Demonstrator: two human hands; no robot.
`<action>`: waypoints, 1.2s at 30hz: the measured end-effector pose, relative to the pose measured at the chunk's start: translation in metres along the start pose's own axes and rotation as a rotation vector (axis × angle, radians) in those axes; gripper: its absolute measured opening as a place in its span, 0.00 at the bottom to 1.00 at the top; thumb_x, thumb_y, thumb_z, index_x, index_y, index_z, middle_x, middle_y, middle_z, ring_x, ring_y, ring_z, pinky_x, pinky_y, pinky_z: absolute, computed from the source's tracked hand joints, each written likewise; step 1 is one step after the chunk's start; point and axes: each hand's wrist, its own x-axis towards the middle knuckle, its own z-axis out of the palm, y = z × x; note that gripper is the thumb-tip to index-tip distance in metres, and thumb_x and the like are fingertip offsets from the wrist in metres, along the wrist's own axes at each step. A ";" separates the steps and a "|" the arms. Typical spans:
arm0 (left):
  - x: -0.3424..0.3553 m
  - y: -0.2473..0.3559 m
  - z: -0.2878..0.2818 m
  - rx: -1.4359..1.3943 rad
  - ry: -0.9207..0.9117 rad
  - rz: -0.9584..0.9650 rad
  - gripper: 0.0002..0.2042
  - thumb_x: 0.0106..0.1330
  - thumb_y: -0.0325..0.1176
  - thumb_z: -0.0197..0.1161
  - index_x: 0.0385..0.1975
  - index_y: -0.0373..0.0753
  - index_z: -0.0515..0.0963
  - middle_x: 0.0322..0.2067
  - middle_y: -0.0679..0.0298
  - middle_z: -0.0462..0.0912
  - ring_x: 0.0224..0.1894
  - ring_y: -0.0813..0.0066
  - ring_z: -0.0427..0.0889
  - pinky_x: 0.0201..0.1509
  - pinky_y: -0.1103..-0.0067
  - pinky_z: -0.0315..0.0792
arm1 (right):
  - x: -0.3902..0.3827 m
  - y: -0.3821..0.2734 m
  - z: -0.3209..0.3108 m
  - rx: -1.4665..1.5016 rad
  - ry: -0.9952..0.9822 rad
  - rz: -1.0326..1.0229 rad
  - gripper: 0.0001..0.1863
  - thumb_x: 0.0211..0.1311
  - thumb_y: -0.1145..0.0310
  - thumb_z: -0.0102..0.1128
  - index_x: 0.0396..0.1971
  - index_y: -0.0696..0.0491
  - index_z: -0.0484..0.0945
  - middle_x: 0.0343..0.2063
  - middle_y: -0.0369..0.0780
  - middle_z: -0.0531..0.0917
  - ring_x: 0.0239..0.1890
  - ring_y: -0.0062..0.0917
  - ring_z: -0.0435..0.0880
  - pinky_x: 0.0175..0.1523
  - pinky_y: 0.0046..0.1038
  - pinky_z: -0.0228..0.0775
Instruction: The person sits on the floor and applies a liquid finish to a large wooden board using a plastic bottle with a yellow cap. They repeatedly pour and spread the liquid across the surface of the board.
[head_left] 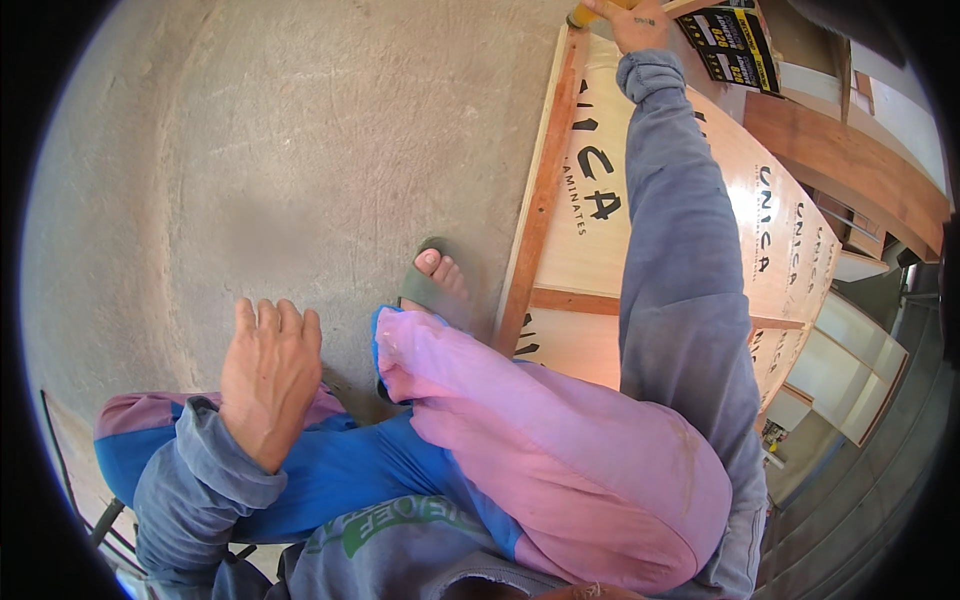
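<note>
My right hand (pixel 640 28), at the top edge of the view, is closed around a yellow object (pixel 583 14) with a dark end, cut off by the picture's edge; its kind cannot be made out. That end is at the far corner of a wooden frame (pixel 547 190), and I cannot tell whether it touches. Inside the frame lies a pale printed laminate sheet (pixel 590 255), crossed by a reddish wooden bar (pixel 575 300). My left hand (pixel 270 375) hovers or rests by my left knee, back up, fingers stretched out and holding nothing.
A black and yellow printed box (pixel 725 45) stands beyond the frame at the far right. Curved brown wood panels (pixel 850 160) and a pale cabinet-like piece (pixel 848 365) are along the right. My sandalled foot (pixel 440 275) is on the concrete floor (pixel 300 150) beside the frame.
</note>
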 end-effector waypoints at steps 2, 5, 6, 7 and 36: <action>-0.002 -0.001 0.001 -0.007 -0.014 -0.005 0.08 0.67 0.31 0.58 0.42 0.38 0.78 0.39 0.57 0.79 0.50 0.60 0.79 0.64 0.63 0.67 | 0.003 0.000 -0.001 -0.005 0.000 0.016 0.34 0.45 0.44 0.82 0.43 0.58 0.87 0.39 0.47 0.90 0.41 0.39 0.88 0.52 0.35 0.77; -0.002 -0.002 -0.001 -0.029 -0.025 -0.020 0.08 0.67 0.31 0.58 0.42 0.38 0.78 0.39 0.57 0.79 0.50 0.60 0.79 0.64 0.63 0.67 | -0.002 0.007 -0.004 -0.012 0.017 0.025 0.33 0.46 0.44 0.82 0.43 0.57 0.87 0.39 0.46 0.90 0.41 0.39 0.88 0.52 0.35 0.77; -0.003 -0.002 -0.001 -0.026 -0.019 -0.020 0.08 0.67 0.31 0.58 0.42 0.38 0.78 0.38 0.57 0.79 0.50 0.60 0.79 0.64 0.63 0.67 | -0.007 0.008 -0.002 -0.002 0.025 0.028 0.33 0.46 0.44 0.82 0.43 0.57 0.87 0.39 0.46 0.90 0.41 0.38 0.88 0.52 0.35 0.77; -0.004 -0.002 0.000 -0.023 -0.014 -0.020 0.08 0.67 0.31 0.58 0.43 0.38 0.78 0.38 0.58 0.79 0.50 0.61 0.79 0.64 0.63 0.67 | -0.010 0.009 -0.001 0.005 0.038 0.027 0.33 0.46 0.44 0.82 0.43 0.57 0.87 0.39 0.46 0.90 0.41 0.38 0.88 0.52 0.35 0.77; -0.015 0.002 -0.002 0.003 0.011 0.019 0.16 0.68 0.31 0.58 0.53 0.36 0.78 0.45 0.56 0.80 0.54 0.60 0.78 0.67 0.63 0.66 | -0.040 0.011 -0.033 -0.028 -0.027 0.066 0.26 0.51 0.53 0.81 0.45 0.56 0.88 0.41 0.40 0.91 0.43 0.30 0.88 0.52 0.31 0.77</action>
